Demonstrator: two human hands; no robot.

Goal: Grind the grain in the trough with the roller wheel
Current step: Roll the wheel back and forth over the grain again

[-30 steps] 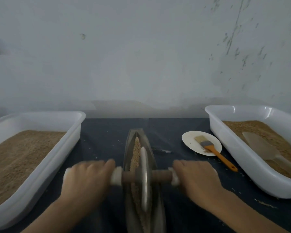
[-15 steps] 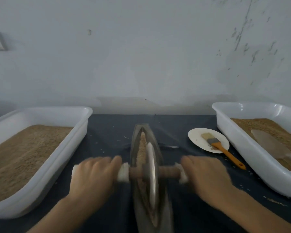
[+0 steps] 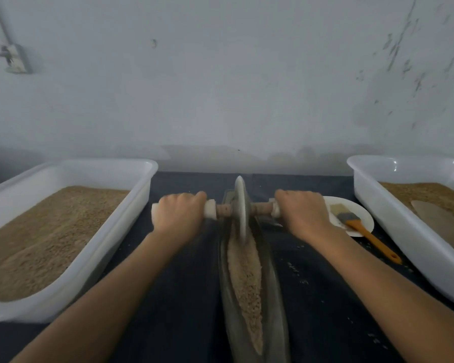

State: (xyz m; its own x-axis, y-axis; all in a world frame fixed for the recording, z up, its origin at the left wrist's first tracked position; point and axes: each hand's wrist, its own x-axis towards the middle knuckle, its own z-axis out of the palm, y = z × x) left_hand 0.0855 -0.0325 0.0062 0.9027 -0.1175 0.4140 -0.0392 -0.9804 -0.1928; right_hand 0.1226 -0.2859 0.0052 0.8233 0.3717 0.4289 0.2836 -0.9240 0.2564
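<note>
Grain [image 3: 244, 281] in trough [image 3: 275, 297], roller wheel [image 3: 240, 210] (far end) — both hands gripping; left hand [image 3: 180, 216], right hand [image 3: 303, 213]

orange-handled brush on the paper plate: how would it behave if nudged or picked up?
The brush looks flat-handled, so it should slide, not roll. Its handle overhangs the paper plate onto the cloth, so a push there may pivot it or drag the plate, which looks light. It probably lifts easily; the bristles would likely flex.

One head-worn wide-angle camera looks forward and down from the person's near side, close over the dark surface [image 3: 184, 297], along the trough [image 3: 249, 289] toward the pale wall [image 3: 220, 87] behind.
</note>
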